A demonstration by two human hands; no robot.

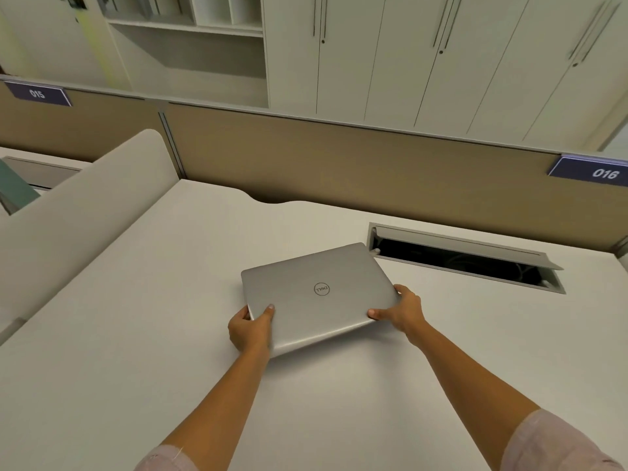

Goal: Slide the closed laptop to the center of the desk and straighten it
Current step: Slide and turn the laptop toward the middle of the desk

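A closed silver laptop (316, 294) with a round logo on its lid lies on the pale desk (136, 334), turned askew so its far right corner points toward the cable hatch. My left hand (249, 329) grips its near left corner, thumb on the lid. My right hand (401, 312) grips the near right corner, thumb on top and fingers along the side edge. The laptop's near edge looks slightly raised off the desk.
An open cable hatch (465, 258) with a lifted flap sits in the desk right behind the laptop. A tan partition (339, 164) runs along the back with labels 015 and 016. A rounded side divider (85, 198) stands at the left. White cabinets rise behind.
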